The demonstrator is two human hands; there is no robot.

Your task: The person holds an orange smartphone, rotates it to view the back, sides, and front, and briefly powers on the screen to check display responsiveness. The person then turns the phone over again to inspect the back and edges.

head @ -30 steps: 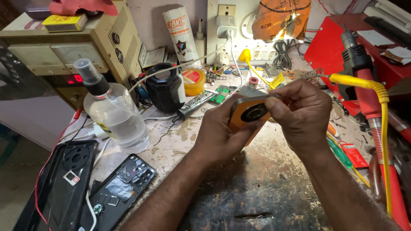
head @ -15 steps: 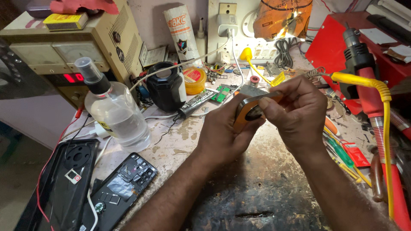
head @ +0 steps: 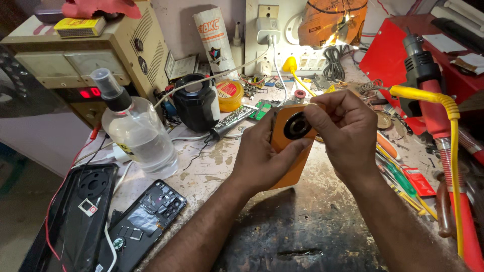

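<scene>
From where I'm watching, the orange phone back cover (head: 291,151) looks like smooth matt plastic, with a glossy black camera ring (head: 294,125). The tabletop (head: 312,231) is rough, scorched and stained, the paint worn off in patches. The spray bottle (head: 137,132) is clear, shiny plastic. The opened phone (head: 143,221) shows dull black plastic and bits of bare metal.

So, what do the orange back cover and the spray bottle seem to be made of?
The orange back cover looks like smooth matte plastic: even colour, no glare. The spray bottle seems clear, glossy plastic: the liquid shows through, though glass cannot be excluded.
</scene>
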